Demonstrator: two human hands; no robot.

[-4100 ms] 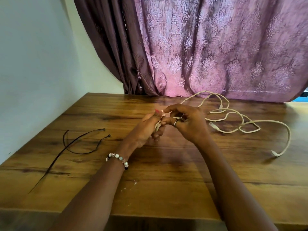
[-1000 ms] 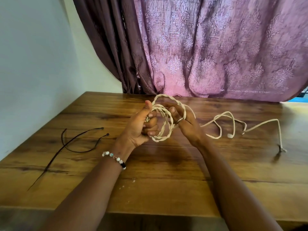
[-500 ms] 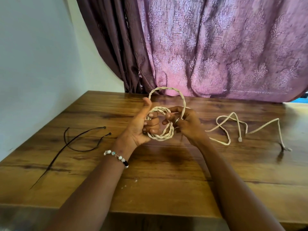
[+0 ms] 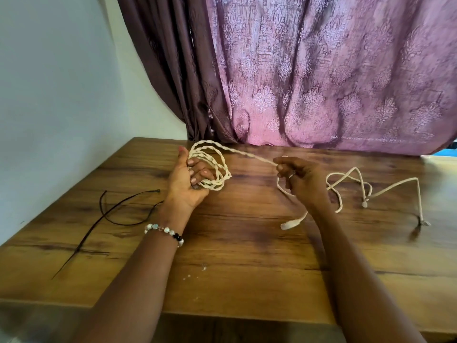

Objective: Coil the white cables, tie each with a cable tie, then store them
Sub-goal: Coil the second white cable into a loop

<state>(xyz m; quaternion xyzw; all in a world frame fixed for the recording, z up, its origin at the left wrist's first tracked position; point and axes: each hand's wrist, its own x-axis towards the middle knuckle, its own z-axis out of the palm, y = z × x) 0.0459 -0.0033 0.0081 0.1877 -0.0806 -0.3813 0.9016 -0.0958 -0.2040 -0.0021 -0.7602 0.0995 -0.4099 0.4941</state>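
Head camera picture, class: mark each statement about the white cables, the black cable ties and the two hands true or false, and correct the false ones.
1. The left hand holds a coil of twisted white cable. True.
2. The thin black cable ties bind that coil. False: they lie on the brown wooden table, apart from it.
3. The right hand pinches the cable's tail. True.
4. The loose white cable hangs from the curtain. False: it lies on the table.

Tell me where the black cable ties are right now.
The black cable ties lie on the wooden table at the left of the head view, near the wall, just left of the left hand and its beaded bracelet, untouched by either hand.
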